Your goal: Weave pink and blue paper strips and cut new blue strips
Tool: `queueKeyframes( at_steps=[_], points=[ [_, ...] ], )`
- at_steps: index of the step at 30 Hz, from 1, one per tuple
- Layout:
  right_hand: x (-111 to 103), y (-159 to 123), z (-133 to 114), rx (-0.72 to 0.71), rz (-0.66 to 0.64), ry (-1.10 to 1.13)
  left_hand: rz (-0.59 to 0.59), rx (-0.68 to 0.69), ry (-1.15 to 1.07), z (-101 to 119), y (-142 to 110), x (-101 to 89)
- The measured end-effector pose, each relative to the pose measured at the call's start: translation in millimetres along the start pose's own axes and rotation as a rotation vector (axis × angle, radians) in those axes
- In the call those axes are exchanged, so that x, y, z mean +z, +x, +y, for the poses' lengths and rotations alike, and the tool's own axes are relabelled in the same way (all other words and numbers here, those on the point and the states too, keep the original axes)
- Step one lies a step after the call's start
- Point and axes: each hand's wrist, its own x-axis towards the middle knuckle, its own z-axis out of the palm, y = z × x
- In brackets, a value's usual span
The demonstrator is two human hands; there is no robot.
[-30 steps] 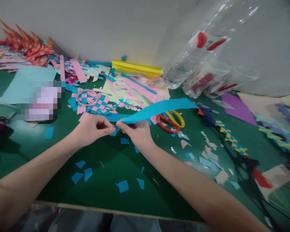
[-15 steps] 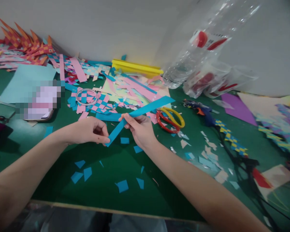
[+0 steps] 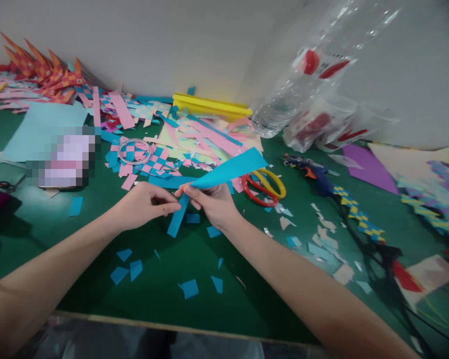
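Note:
A long blue paper strip (image 3: 228, 169) is bent at a fold near its middle, one end running to the upper right and a shorter end pointing down toward me. My right hand (image 3: 215, 202) pinches it at the bend between thumb and fingers. My left hand (image 3: 145, 204) is closed, its thumb and index fingertips together at the edge of the lower end. Behind the hands another blue strip (image 3: 168, 181) lies flat. Small blue offcuts (image 3: 190, 288) are scattered on the green table (image 3: 153, 304) below them.
Red and yellow-handled scissors (image 3: 260, 195) lie right of my hands. Pink and blue woven paper pieces, a tape ring (image 3: 134, 151) and a yellow bar (image 3: 211, 105) lie behind. A phone (image 3: 67, 159) rests left; a plastic bottle (image 3: 303, 75) leans against the wall at right.
My left hand has moved slightly right and up along the strip, closer to my right hand. The lower end now sticks out below its fingertips, and the upper end shows more broadly.

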Motion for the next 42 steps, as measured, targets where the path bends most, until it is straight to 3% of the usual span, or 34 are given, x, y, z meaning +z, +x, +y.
queueKeyframes(
  at_steps=[9, 12, 18, 20, 24, 27, 36, 42],
  points=[
    [-4, 0, 2, 0.063, -0.045, 0.019, 0.026, 0.022, 0.04, 4, 0, -3.8],
    [-5, 2, 1, 0.087, 0.007, 0.038, 0.036, 0.029, 0.147, 6, 1, -9.9],
    [-6, 4, 4, 0.076, 0.057, 0.08, -0.065, 0.042, 0.205, 6, -1, -13.4],
    [-6, 3, 4, 0.107, 0.025, 0.104, -0.07, 0.03, 0.162, 6, -2, -11.7],
    [-6, -1, -2, 0.158, -0.172, 0.048, 0.067, 0.023, 0.015, 8, -2, -7.6],
    [-4, -3, -9, 0.153, -0.285, -0.047, 0.065, 0.04, -0.082, 8, -1, -3.3],
    [-2, -4, -9, 0.146, -0.328, -0.211, 0.15, -0.032, -0.309, 5, -1, 3.5],
    [-3, -5, -10, 0.138, -0.344, -0.314, 0.207, -0.037, -0.304, 0, 0, 3.3]
  ],
)
